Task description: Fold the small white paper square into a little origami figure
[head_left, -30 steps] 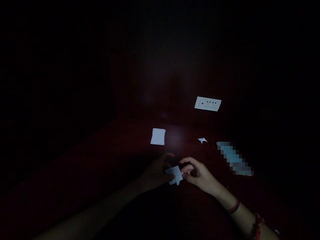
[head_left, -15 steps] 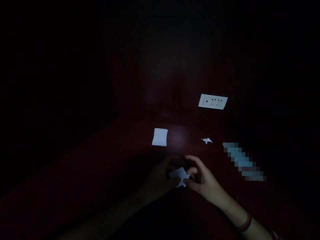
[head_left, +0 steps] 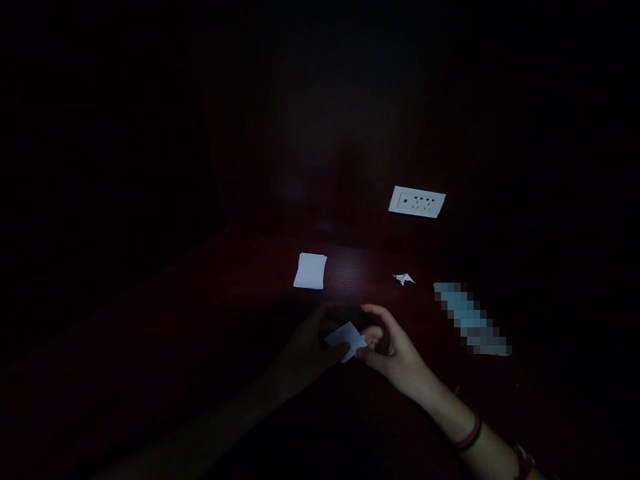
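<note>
Between my two hands is a small piece of folded white paper [head_left: 343, 334], held above the dark red table. My left hand [head_left: 313, 347], dim in the shadow, pinches it from the left with the thumb on top. From the right, my right hand [head_left: 400, 353] grips the paper's edge between thumb and curled fingers, its index finger arched above. The fingers under the paper are partly hidden. Farther back lies a small folded paper figure [head_left: 404, 279], and to its left a stack of white paper sheets [head_left: 311, 271].
A blurred-out bluish long object [head_left: 470, 319] lies on the table [head_left: 240, 280] to the right. A white socket panel [head_left: 417, 202] is set in the dark upright surface behind. The surroundings are very dark.
The whole view has shifted, so everything sits slightly farther left. The folded paper has tilted a little between my fingers, and both hands still hold it.
</note>
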### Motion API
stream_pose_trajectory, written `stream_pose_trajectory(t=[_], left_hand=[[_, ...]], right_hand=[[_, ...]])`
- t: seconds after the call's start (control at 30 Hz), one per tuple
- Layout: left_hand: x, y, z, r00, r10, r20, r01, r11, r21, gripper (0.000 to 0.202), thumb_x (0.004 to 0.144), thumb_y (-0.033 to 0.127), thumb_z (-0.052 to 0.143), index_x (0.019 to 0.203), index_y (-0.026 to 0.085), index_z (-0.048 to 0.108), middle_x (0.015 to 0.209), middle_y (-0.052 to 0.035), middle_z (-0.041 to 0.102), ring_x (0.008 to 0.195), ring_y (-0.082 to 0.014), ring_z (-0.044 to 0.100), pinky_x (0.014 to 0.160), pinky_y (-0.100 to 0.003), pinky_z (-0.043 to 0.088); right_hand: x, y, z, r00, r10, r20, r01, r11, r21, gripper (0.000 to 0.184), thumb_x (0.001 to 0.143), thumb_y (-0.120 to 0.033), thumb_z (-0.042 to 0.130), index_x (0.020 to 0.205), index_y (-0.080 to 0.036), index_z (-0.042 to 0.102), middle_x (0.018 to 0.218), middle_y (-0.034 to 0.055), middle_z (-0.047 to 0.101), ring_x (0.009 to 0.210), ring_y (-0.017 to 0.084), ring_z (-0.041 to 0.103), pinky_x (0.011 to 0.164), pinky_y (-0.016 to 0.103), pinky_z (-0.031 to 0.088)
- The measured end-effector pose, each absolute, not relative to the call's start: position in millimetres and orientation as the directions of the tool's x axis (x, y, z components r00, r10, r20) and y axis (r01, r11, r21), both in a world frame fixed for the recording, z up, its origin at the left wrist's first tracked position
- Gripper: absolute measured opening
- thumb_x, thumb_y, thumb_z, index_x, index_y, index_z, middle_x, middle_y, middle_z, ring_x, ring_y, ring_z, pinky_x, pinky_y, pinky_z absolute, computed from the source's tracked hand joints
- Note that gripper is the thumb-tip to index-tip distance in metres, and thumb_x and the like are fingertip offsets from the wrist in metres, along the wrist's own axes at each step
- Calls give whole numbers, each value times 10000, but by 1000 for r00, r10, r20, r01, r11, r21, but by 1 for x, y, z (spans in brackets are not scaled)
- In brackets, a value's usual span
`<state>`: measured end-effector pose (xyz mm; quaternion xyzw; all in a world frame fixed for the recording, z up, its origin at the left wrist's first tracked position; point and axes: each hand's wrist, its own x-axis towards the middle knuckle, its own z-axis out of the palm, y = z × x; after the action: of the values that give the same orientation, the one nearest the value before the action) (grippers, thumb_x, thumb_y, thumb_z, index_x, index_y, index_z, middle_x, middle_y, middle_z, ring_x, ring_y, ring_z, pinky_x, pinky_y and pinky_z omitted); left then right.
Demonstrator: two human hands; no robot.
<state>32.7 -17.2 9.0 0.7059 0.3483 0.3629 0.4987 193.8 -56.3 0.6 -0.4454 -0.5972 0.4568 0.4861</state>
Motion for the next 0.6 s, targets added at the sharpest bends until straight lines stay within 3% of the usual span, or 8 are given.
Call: stream_pose_trajectory(t=[0.17,0.43,0.6], left_hand=[[32,-16,6,499,849,176,111,-264,958,496,678,256,580,1115,211,352,912,-29,561,821,-178,543,674,-295,438],[32,-12,0,509,845,165,73,-233,970,511,670,265,590,1112,207,341,911,-31,559,802,-172,544,660,-286,435],[31,-15,1,512,848,136,197,-270,943,583,653,215,567,1168,208,295,797,-7,557,713,-159,540,595,-268,427]], right_hand=[[192,-55,1,-123,975,186,111,200,-974,518,655,-173,563,1110,-230,322,677,-38,485,578,87,457,537,218,366],[202,-56,4,-194,958,212,73,230,-971,575,653,-95,525,1159,-230,287,733,-22,498,625,85,473,565,217,367],[212,-54,12,-200,933,299,232,341,-911,482,695,-140,529,1138,-204,350,824,17,535,739,110,492,640,243,376]])
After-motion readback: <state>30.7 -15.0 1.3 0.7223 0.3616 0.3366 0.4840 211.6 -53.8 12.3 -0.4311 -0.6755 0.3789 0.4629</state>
